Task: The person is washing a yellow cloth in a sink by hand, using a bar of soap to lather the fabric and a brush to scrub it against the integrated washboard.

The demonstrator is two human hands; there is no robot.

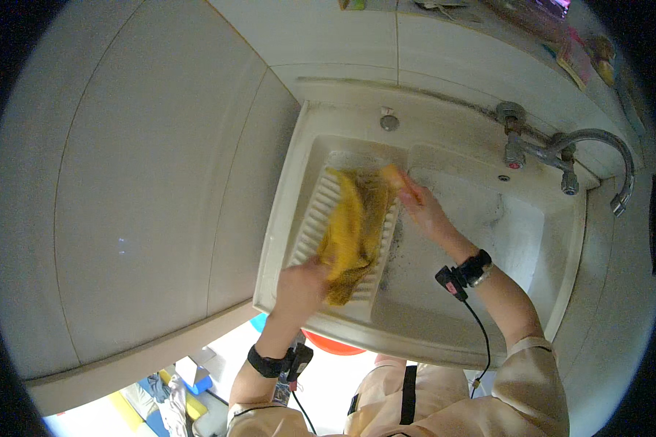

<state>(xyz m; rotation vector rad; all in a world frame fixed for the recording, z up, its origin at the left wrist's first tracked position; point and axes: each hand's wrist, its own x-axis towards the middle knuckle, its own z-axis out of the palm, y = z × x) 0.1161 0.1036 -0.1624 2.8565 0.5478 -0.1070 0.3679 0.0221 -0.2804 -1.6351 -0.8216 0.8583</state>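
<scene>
A yellow cloth [347, 235] lies crumpled lengthwise over the white ribbed washboard [312, 218] in the left part of a laundry sink. My left hand [304, 287] grips the cloth near its lower left edge, with the fingers blurred and partly hidden. Above the washboard's upper right side, my right hand [420, 207] is closed around an orange, elongated object [396, 177]. Blur hides whether that object is a brush or a bar of soap, and whether it touches the cloth.
The white sink [470, 328] has a deep basin on the right, with dark specks beside the washboard. A chrome faucet [546, 155] is mounted at the back right. A tiled wall [142, 180] borders the left side. Beneath the front rim is a red basin [333, 344].
</scene>
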